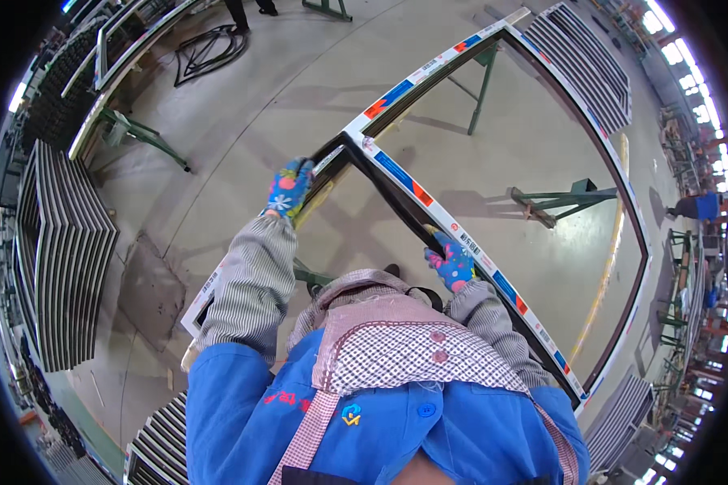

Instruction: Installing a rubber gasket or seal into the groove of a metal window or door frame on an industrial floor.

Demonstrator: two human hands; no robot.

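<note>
I stand at a large window frame point(461, 234) of white-taped profile with a dark inner edge, resting on green metal trestles. My left hand point(289, 188), in a blue flowered glove, grips the frame's left bar close to the near corner joint point(349, 139). My right hand point(453, 263), in a matching glove, holds the long bar on the right side and seems to press a small tool or strip against its dark inner edge. Both forearms wear striped sleeve covers over a blue jacket.
Stacks of finished frames point(65, 250) lean at the left, with more stacks at the top right point(586, 61) and bottom right. Green trestles point(554, 202) stand under the frame. Another frame lies on a stand at the top left point(117, 77). A person in blue point(700, 206) works far right.
</note>
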